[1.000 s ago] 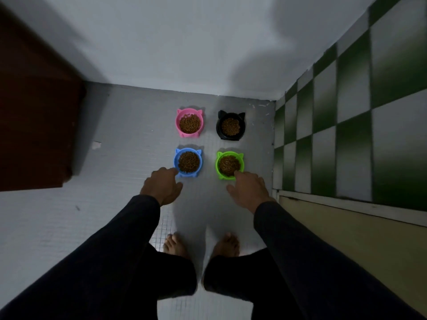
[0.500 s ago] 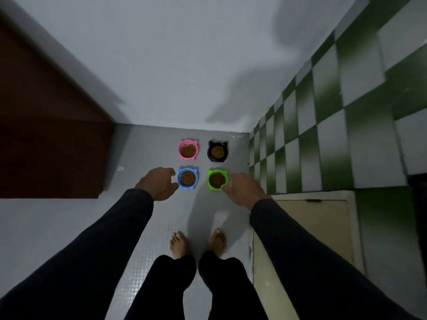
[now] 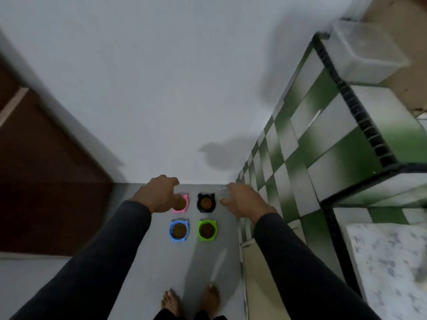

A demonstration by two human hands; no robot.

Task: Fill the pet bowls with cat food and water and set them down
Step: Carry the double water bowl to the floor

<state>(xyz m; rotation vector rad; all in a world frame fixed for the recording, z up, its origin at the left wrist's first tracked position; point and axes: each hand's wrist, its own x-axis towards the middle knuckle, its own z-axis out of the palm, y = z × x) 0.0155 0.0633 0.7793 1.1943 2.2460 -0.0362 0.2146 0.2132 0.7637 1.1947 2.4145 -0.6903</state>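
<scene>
— Four bowls on the grey floor, two by two, kibble in each: pink bowl and black bowl behind; blue bowl and green bowl in front.

— And hands?

— Left hand above the pink bowl, fingers loosely curled, gripping nothing; right hand beside the black bowl, fingers relaxed, likewise holding nothing; bare feet below.
</scene>
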